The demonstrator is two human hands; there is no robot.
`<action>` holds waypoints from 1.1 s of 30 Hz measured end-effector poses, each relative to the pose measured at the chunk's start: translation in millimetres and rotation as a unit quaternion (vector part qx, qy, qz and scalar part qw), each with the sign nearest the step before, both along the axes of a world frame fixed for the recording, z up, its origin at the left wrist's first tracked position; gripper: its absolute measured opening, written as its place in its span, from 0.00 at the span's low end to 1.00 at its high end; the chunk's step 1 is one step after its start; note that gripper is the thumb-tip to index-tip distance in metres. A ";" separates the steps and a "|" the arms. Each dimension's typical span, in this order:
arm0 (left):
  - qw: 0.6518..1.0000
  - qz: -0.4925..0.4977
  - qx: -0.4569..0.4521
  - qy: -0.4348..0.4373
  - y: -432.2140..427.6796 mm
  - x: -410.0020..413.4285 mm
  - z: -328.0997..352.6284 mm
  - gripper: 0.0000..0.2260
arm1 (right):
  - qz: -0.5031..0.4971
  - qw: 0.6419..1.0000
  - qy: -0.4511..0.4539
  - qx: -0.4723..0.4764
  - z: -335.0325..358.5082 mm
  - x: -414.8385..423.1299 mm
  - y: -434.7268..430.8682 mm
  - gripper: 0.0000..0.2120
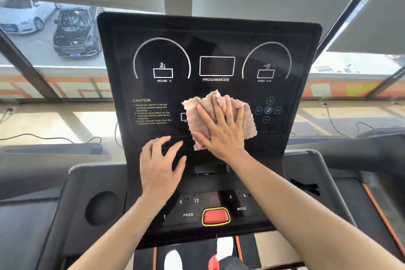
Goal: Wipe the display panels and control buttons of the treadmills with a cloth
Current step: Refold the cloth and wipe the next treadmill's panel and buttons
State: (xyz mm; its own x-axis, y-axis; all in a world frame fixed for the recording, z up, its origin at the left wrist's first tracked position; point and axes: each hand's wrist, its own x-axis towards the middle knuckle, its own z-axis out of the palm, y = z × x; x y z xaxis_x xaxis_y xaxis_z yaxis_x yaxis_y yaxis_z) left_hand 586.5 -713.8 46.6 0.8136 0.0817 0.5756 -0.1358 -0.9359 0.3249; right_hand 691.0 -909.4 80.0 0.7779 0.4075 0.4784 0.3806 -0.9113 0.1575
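So the pale pink, fuzzy rectangular cloth (221,116) is pressed flat against the lower middle of the glossy black upright display panel (208,50), right under the PROGAM/MODE window. The right hand (221,129) is on top of it, palm down and fingers spread. It isn't really a closed grip, just an open hand pinning the cloth to the glass. The left hand (160,166) is empty, fingers loosely open, resting against the bottom edge of the panel to the left of the cloth, looks like it's bracing.

Progress-wise I'd guess somewhere in the middle of this one machine. The cloth covers part of a small readout box low on the panel. The round music and plus/minus touch buttons (268,110) sit just right of the cloth, uncovered. Honestly can't tell from the glare which parts of the glass are already clean. The lower row of flat black control keys (219,204) with the numbers, PROG and MODE, plus the red rounded stop button with the yellow rim (215,216), sit well below the cloth, so I'd bet those are still to do. Any other treadmills too.
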 end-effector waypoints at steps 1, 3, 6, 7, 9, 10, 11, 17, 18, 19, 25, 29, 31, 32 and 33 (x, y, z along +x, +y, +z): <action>0.999 -0.029 0.015 0.002 -3.2 2.1 -0.2 0.16 | 0.006 1.000 -0.004 -0.001 4.6 3.7 -2.8 0.38; 0.997 -0.073 0.036 0.010 -9.1 6.1 -0.3 0.16 | 0.003 1.000 -0.016 0.014 19.4 14.0 -9.2 0.37; 0.993 -0.107 0.041 0.016 -19.6 11.5 0.3 0.17 | -0.043 0.996 -0.041 0.060 57.1 38.3 -19.3 0.37; 0.993 -0.112 0.040 0.017 -23.1 12.2 -0.5 0.17 | -0.063 0.994 -0.045 0.071 71.2 47.8 -22.3 0.37; 0.992 -0.114 0.043 0.020 -27.9 12.4 -3.5 0.16 | -0.091 0.990 -0.048 0.093 98.9 65.6 -28.3 0.37; 0.992 -0.114 0.044 0.020 -29.7 12.2 -5.3 0.16 | -0.101 0.988 -0.051 0.105 111.5 73.1 -32.3 0.38; 0.993 -0.112 0.042 0.019 -30.2 12.1 -6.9 0.16 | -0.108 0.985 -0.055 0.120 122.4 79.7 -35.9 0.38; 0.996 -0.090 0.005 0.027 -33.4 11.7 -8.7 0.14 | -0.150 0.973 -0.062 0.167 135.3 87.7 -42.1 0.38; 0.996 -0.087 0.001 0.026 -34.3 11.5 -8.3 0.13 | -0.163 0.970 -0.061 0.167 127.9 84.0 -40.9 0.38; 0.996 -0.084 -0.001 0.025 -35.3 11.4 -7.9 0.13 | -0.178 0.968 -0.057 0.166 117.7 78.6 -40.6 0.38; 0.996 -0.077 -0.006 0.034 -38.3 10.5 -7.6 0.13 | -0.216 0.966 0.002 0.144 32.2 23.8 -49.3 0.37; 0.996 -0.079 -0.007 0.037 -38.7 10.3 -8.7 0.14 | -0.233 0.962 0.033 0.136 1.9 5.8 -55.6 0.38; 0.996 -0.077 -0.006 0.033 -39.2 9.6 -9.1 0.14 | -0.230 0.964 0.037 0.132 2.7 5.5 -55.7 0.38; 0.997 -0.076 -0.005 0.031 -38.8 9.4 -9.3 0.14 | -0.226 0.964 0.038 0.132 4.0 6.3 -56.0 0.38; 0.997 -0.074 -0.004 0.028 -38.8 9.1 -9.6 0.14 | -0.222 0.965 0.039 0.133 6.6 7.5 -57.1 0.38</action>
State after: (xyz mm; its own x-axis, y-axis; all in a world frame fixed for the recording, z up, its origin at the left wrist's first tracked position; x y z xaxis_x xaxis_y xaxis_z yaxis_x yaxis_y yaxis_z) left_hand 595.6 -752.6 37.0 0.8477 -0.0380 0.5292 -0.2547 -0.9041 0.3431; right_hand 698.5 -966.6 86.6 0.8851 -0.1030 0.4539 -0.0553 -0.9916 -0.1171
